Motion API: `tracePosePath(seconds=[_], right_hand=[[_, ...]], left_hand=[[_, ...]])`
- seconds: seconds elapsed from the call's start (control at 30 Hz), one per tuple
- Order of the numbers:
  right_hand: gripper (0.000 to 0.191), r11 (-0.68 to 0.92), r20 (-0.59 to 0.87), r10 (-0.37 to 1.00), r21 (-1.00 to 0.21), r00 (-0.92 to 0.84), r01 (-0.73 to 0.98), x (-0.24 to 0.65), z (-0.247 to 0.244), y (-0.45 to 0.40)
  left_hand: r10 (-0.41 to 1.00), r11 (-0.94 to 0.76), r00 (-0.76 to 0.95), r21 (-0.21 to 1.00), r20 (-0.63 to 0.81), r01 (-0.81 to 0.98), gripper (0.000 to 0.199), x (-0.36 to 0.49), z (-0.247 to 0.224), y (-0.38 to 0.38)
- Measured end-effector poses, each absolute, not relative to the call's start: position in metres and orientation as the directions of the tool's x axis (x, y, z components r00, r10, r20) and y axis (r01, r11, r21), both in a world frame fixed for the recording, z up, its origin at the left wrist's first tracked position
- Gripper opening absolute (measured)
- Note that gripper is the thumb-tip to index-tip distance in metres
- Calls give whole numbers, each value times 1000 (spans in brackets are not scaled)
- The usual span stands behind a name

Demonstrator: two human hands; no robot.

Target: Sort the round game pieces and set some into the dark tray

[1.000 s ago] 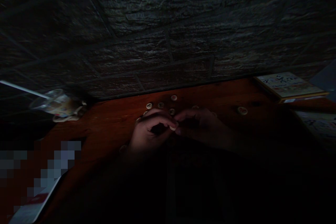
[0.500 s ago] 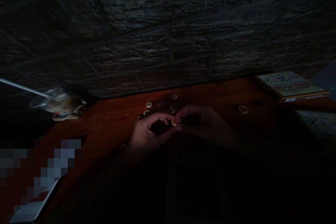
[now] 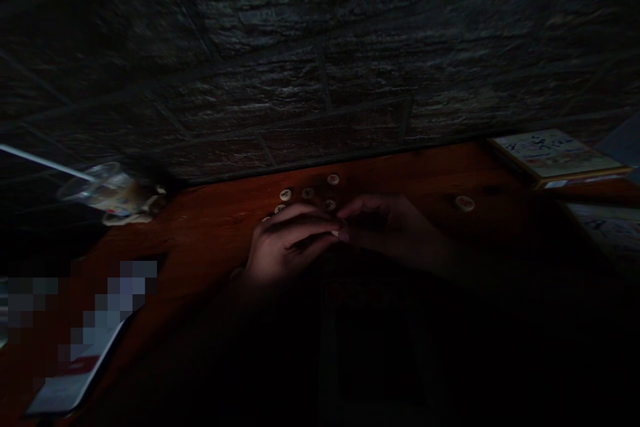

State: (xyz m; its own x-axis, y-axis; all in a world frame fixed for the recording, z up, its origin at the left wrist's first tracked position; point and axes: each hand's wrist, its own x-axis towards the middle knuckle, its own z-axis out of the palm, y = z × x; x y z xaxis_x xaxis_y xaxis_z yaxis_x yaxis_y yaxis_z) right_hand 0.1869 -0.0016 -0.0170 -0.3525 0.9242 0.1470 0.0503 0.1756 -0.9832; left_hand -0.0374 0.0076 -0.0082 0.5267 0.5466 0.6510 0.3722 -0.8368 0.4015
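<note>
Both of my hands meet above the wooden table, pinching one round Chinese chess piece [image 3: 337, 233] between them; only a sliver of its pale edge shows. My left hand [image 3: 290, 240] is closed, its fingers laid across the top of the piece. From the other side, the thumb and fingertips of my right hand [image 3: 395, 230] are pressed together on it. Just beyond my left hand lie several more pieces, among them a red-marked one [image 3: 333, 179] and a dark-marked one [image 3: 285, 195]. Deep shadow hides my forearms.
A lone red-marked piece [image 3: 465, 203] lies to the right. Farther right are a flat printed box [image 3: 557, 153] and another similar one [image 3: 610, 230]. At the left stand a plastic cup [image 3: 113, 193] with a straw and a phone-like flat object [image 3: 75, 373]. A stone-tile wall [image 3: 320, 67] backs the table.
My left fingers have closed down over the piece, covering its red character, which faced up before. My right hand has barely moved. The view has shifted slightly.
</note>
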Motion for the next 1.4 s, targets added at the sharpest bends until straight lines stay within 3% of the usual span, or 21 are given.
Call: tracePosePath(seconds=[0.17, 0.43, 0.6, 0.77, 0.9, 1.0, 1.1, 1.2, 1.3, 1.4], right_hand=[[33, 222, 175, 918, -970, -355, 97, 188, -18, -2], [24, 329, 263, 901, -932, -346, 149, 191, -18, -13], [24, 387, 319, 893, -905, -317, 180, 191, -6, -21], [20, 439, 305, 871, -835, -386, 332, 191, 22, -37], [11, 512, 305, 826, -760, -474, 401, 185, 35, -63], [9, 617, 289, 762, -598, -580, 512, 179, 31, -78], [24, 737, 308, 671, -373, -675, 563, 175, 20, -85], [25, 800, 378, 594, -187, -710, 570, 174, 10, -88], [23, 821, 444, 542, -95, -714, 564, 175, 3, -90], [28, 839, 490, 510, -100, -707, 536, 175, -1, -93]], left_hand=[[500, -866, 545, 380, 673, 326, 17, -39, -8, 8], [573, -819, 493, 450, 654, 355, 12, -36, -10, 6], [671, -741, 385, 568, 633, 359, 21, -34, -11, 1], [761, -648, 244, 694, 600, 315, 19, -36, 7, 3], [816, -568, 345, 756, 464, 326, 17, -45, 28, 2], [805, -548, 469, 757, 363, 356, 15, -51, 32, -7], [764, -612, 512, 692, 392, 383, 16, -54, 22, -18], [741, -657, 532, 610, 411, 444, 17, -55, 10, -27], [685, -713, 611, 537, 397, 450, 20, -56, 4, -30], [651, -746, 640, 499, 408, 441, 22, -58, 2, -31]])
